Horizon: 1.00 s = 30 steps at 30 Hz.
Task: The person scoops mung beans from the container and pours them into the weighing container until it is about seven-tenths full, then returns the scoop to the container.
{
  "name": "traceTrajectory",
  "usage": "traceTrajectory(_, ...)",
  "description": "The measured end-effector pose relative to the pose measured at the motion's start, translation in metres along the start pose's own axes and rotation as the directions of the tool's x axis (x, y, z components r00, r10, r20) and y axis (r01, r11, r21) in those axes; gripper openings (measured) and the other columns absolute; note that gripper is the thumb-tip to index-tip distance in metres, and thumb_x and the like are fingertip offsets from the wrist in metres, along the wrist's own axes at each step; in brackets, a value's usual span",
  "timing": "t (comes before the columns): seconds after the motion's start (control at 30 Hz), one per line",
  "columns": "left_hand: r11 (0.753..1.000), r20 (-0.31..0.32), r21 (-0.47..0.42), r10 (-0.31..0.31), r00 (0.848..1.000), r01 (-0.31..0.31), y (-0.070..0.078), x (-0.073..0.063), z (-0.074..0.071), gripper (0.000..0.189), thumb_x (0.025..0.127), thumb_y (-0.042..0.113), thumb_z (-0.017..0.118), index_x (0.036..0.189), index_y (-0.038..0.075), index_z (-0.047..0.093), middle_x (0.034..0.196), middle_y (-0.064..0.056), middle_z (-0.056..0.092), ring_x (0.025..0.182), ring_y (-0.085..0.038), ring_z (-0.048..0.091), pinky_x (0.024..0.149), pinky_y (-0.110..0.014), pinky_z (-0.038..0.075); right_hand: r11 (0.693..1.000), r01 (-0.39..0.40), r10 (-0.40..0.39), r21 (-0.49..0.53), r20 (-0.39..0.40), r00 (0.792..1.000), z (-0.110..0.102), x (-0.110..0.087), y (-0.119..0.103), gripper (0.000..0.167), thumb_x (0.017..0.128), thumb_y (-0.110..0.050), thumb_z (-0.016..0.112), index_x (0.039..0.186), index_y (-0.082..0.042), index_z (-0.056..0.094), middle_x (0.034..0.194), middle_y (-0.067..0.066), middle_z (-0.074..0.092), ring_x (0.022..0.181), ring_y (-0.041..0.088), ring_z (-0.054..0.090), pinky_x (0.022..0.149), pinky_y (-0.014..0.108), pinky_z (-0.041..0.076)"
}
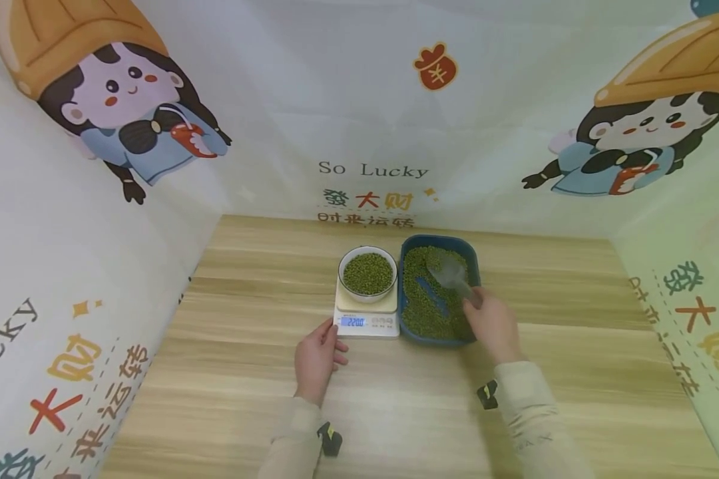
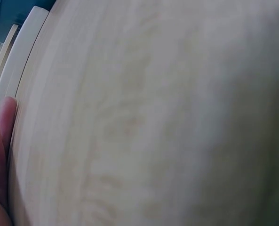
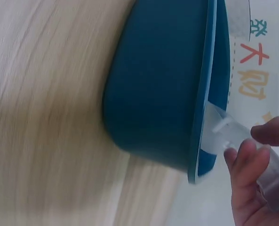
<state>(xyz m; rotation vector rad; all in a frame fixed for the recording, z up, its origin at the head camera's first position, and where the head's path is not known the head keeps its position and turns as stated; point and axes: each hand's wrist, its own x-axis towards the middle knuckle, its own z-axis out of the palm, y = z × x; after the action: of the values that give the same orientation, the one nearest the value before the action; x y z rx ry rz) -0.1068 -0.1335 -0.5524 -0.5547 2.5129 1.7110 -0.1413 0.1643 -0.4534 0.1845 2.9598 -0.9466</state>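
My right hand (image 1: 494,324) grips the handle of a clear plastic scoop (image 1: 448,271), its bowl over the green beans in the far part of a dark blue bin (image 1: 405,249). In the right wrist view, the thumb and fingers wrap the scoop's handle (image 3: 278,181) above the bin's rim (image 3: 203,94). My left hand (image 1: 317,356) rests at the front left corner of a white kitchen scale (image 1: 367,324), its fingertips (image 2: 8,106) against the scale's side. On the scale sits a white bowl (image 1: 368,297) of green beans (image 1: 368,273); the display reads about 220.0.
The bin stands just right of the scale on a wood-grain table (image 1: 245,319). A streak of blue (image 1: 433,296) shows among the bin's beans. Printed cloth walls (image 1: 287,133) enclose the table at the back and both sides.
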Motion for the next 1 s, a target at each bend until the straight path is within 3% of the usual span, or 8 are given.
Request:
traceTrajectory(0.2, 1.0, 0.009, 0.003, -0.008, 1.0, 0.008, -0.003, 0.003, 0.001, 0.037, 0.093, 0.033, 0.047, 0.126, 0.016, 0.051, 0.067, -0.002, 0.062, 0.048, -0.014, 0.06, 0.037, -0.019, 0.046, 0.993, 0.093, -0.099, -0.078, -0.083, 0.992, -0.005, -0.002, 0.002, 0.041, 0.09, -0.016, 0.05, 0.124, 0.006, 0.046, 0.116, 0.025, 0.052, 0.093, 0.039, 0.056, 0.075, 0.049, 0.047)
traceTrajectory(0.27, 1.0, 0.004, 0.01, -0.01, 1.0, 0.009, -0.004, 0.003, 0.001, 0.038, 0.093, 0.034, 0.046, 0.126, 0.017, 0.051, 0.067, -0.001, 0.062, 0.048, -0.014, 0.06, 0.036, -0.019, 0.045, 0.982, 0.149, -0.165, -0.116, -0.14, 0.976, -0.003, -0.002, 0.002, 0.038, 0.087, -0.012, 0.053, 0.121, 0.005, 0.049, 0.112, 0.025, 0.054, 0.088, 0.039, 0.057, 0.072, 0.05, 0.048)
traceTrajectory(0.37, 1.0, 0.004, 0.018, -0.015, 1.0, 0.015, -0.005, 0.004, 0.002, 0.038, 0.092, 0.035, 0.046, 0.126, 0.017, 0.051, 0.067, -0.001, 0.062, 0.049, -0.014, 0.06, 0.037, -0.019, 0.046, 0.954, 0.229, -0.271, -0.191, -0.233, 0.934, 0.003, -0.004, 0.002, 0.034, 0.083, -0.005, 0.057, 0.116, 0.006, 0.053, 0.105, 0.024, 0.057, 0.078, 0.036, 0.059, 0.062, 0.046, 0.051)
traceTrajectory(0.47, 1.0, 0.005, 0.025, -0.015, 1.0, 0.015, -0.004, 0.004, 0.002, 0.039, 0.093, 0.036, 0.046, 0.126, 0.017, 0.051, 0.067, -0.001, 0.062, 0.049, -0.014, 0.06, 0.037, -0.02, 0.046, 0.937, 0.265, -0.322, -0.228, -0.271, 0.907, 0.014, -0.005, 0.003, 0.036, 0.081, 0.0, 0.058, 0.116, 0.005, 0.053, 0.103, 0.022, 0.058, 0.079, 0.036, 0.059, 0.061, 0.045, 0.051)
traceTrajectory(0.6, 1.0, 0.008, 0.014, -0.011, 1.0, 0.011, -0.002, 0.004, 0.002, 0.038, 0.093, 0.034, 0.046, 0.126, 0.016, 0.051, 0.067, -0.001, 0.062, 0.048, -0.014, 0.06, 0.036, -0.018, 0.045, 0.951, 0.248, -0.288, -0.187, -0.232, 0.929, 0.026, -0.006, 0.005, 0.041, 0.081, 0.0, 0.059, 0.121, 0.001, 0.051, 0.109, 0.02, 0.057, 0.085, 0.035, 0.058, 0.064, 0.045, 0.051)
traceTrajectory(0.83, 1.0, 0.001, 0.014, -0.017, 1.0, 0.017, -0.002, 0.004, 0.001, 0.038, 0.093, 0.033, 0.046, 0.126, 0.016, 0.051, 0.066, -0.001, 0.062, 0.047, -0.012, 0.059, 0.035, -0.016, 0.044, 0.972, 0.216, -0.225, -0.096, -0.1, 0.969, 0.035, 0.001, 0.004, 0.045, 0.084, -0.011, 0.06, 0.126, -0.001, 0.048, 0.119, 0.02, 0.053, 0.103, 0.037, 0.052, 0.086, 0.049, 0.043)
traceTrajectory(1.0, 1.0, 0.009, 0.0, -0.018, 1.0, 0.018, -0.002, 0.004, 0.001, 0.037, 0.092, 0.033, 0.047, 0.126, 0.017, 0.051, 0.067, -0.001, 0.062, 0.048, -0.014, 0.06, 0.036, -0.018, 0.045, 0.989, 0.139, -0.142, -0.052, -0.04, 0.989, 0.037, 0.005, 0.004, 0.046, 0.085, -0.021, 0.06, 0.127, -0.006, 0.049, 0.12, 0.017, 0.054, 0.102, 0.036, 0.054, 0.081, 0.05, 0.045)
